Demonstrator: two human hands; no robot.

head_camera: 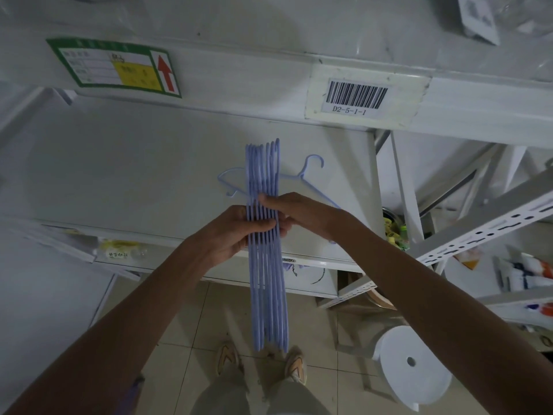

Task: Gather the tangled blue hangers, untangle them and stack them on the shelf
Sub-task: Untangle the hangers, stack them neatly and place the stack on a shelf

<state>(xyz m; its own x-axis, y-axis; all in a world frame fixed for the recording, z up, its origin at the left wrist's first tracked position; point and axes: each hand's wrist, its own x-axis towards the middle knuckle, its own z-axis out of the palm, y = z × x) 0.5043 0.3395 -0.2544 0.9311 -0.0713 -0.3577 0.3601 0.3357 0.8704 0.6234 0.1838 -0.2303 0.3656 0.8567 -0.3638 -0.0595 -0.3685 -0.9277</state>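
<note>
White metal shelf (149,163) fills the view, with a barcode label (356,95) on the beam above. Both hands grip a bundle of blue hangers (267,280) held edge-on over the shelf's front edge: the left hand (230,235) curls round it from the left, the right hand (294,212) from the right. One loose hanger (302,175) lies flat on the shelf behind.
</note>
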